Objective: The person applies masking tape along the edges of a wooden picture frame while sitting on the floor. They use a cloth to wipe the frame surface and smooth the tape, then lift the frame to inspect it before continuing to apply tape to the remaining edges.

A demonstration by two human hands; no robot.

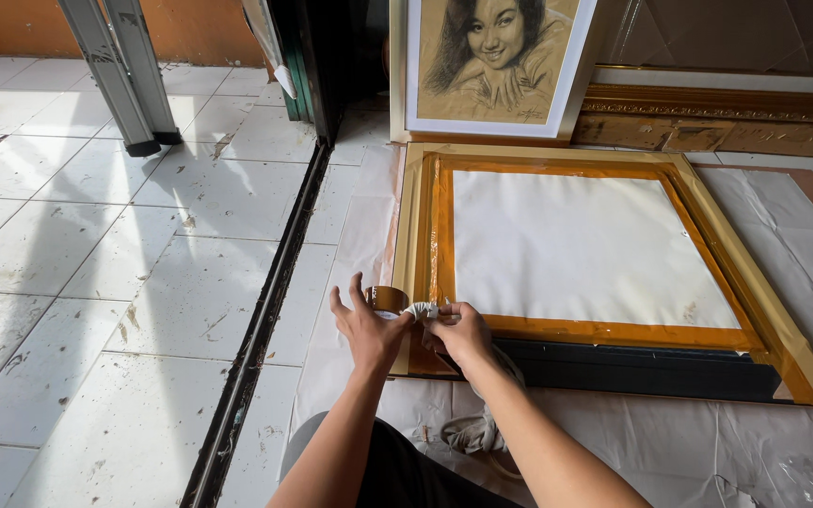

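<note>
Taping along the back of a gold picture frame that lies face down on the floor. Left hand is partly closed round a roll of brown tape, thumb and fingers cupping it, held upright at the frame's near left corner. Right hand, just beside the left, is pinched shut on a small crumpled white cloth or wad, pressing it down at that same corner, touching the tape end as far as I can tell.

Progress, judged from what lies there: brown tape strips already border the white backing sheet on all four sides, beyond and to the right of the hands. The black strip along the frame's near edge, to the right of the right hand, shows no tape over most of its length, so that run looks left to do. Hands are at its starting corner.

Around: white paper sheeting under the frame and the forearms. Beyond the frame, a framed charcoal portrait leans upright, with an ornate gilt moulding to its right. Well left of the hands, white floor tiles, a floor track, and ladder feet.
</note>
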